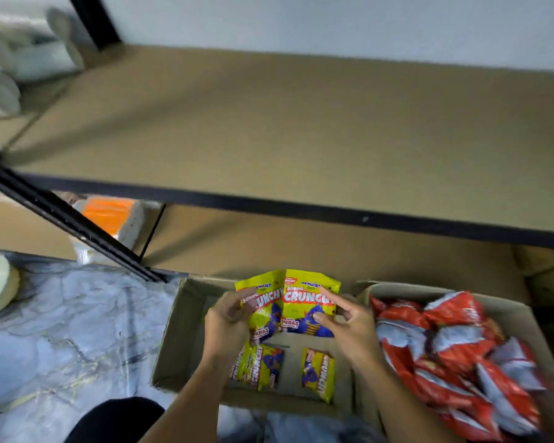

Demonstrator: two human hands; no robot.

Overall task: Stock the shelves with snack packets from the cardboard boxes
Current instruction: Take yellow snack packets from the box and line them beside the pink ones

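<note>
Two yellow "Crunchy" snack packets are held upright side by side above an open cardboard box (173, 340). My left hand (226, 318) grips the left yellow packet (264, 310) by its left edge. My right hand (349, 324) pinches the right yellow packet (304, 306) along its right side. On the box floor below lie two more yellow packets, one (259, 367) under my left wrist and one (319, 374) further right. Straight ahead is the bare brown shelf board (301, 129) with a black front rail.
To the right stands a second cardboard box (512, 310) full of several red and silver packets (454, 346). A black upright post (64, 219) crosses at left. A lower shelf board (301, 251) sits behind the boxes. Orange packs (112, 215) lie at left. The floor is marbled grey.
</note>
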